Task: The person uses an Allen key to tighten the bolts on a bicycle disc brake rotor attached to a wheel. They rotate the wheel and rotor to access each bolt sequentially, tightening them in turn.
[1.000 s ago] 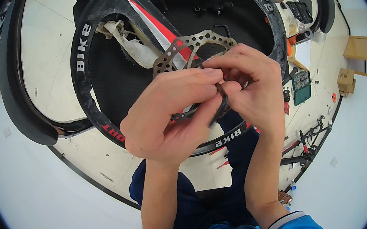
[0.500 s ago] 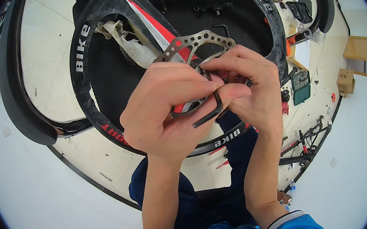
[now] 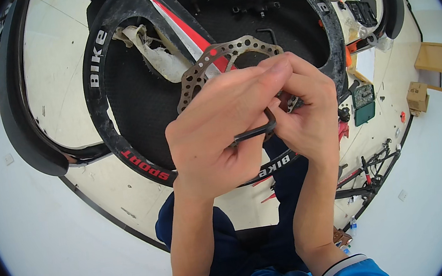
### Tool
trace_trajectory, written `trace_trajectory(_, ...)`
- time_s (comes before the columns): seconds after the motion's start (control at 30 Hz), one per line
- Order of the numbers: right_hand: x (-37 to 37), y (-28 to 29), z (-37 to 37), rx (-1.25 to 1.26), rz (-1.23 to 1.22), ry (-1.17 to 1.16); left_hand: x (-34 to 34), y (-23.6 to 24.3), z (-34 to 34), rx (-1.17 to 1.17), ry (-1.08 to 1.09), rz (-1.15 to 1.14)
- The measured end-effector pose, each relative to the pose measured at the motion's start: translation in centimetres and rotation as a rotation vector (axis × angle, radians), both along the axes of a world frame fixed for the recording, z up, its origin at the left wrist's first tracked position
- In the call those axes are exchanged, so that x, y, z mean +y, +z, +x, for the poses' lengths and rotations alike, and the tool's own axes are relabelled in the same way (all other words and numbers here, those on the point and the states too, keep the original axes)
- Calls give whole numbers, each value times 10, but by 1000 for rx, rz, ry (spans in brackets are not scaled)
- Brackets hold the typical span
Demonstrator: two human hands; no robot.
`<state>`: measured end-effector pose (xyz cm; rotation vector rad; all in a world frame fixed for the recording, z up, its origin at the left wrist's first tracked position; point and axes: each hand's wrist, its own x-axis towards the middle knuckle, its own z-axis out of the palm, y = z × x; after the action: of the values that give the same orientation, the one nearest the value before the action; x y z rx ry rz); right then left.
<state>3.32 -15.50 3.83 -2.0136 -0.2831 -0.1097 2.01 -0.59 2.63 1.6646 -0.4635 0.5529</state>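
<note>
A black hex key (image 3: 256, 132) shows its bent end between my hands, while its other end is hidden by fingers. My left hand (image 3: 220, 127) is closed around the key, its upper finger reaching across to the right hand. Curled close against it, my right hand (image 3: 307, 103) has its thumb beside the key's bend, pinching at the shaft. Just beyond my hands is a drilled metal brake disc (image 3: 207, 66), partly covered by them. The disc sits over the middle of a black bicycle wheel (image 3: 94, 65) with red and white spoke stripes.
A second hex key (image 3: 269, 33) lies on the black surface seen through the wheel. Dark curved armrests (image 3: 20, 95) flank the wheel. To the right are a green case (image 3: 364, 113), a black bicycle frame (image 3: 367, 176) and a cardboard box (image 3: 417, 96).
My left hand has rolled over and shifted right, its upper finger now over the right hand's fingers. The hex key's bent end has swung up, and more of the brake disc shows.
</note>
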Motion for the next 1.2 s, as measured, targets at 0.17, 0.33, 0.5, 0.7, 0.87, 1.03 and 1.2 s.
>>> trace_trajectory(0.17, -2, -1, -1, 10, -60, 40, 1, -2, -4, 10, 83, 41)
trace_trajectory(0.33, -2, 5, -1, 69, -83, -14, 2, -7, -6, -2, 172, 0)
trace_trajectory(0.5, -4, 0, 0, -31, -115, 14, 0, 1, -11, 56, 242, 41)
trace_trajectory(0.7, -3, -3, 0, -79, -90, -3, -1, -6, 1, -9, 66, 28)
trace_trajectory(0.87, -5, 4, 0, -30, -30, -19, 6, 5, -5, 89, -9, -60)
trace_trajectory(1.03, -39, 2, 10, -56, -89, -316, 21, 4, -8, 157, 54, -224)
trace_trajectory(1.2, -69, -23, 29, 70, -466, -301, 29, -1, -5, 171, 118, -368)
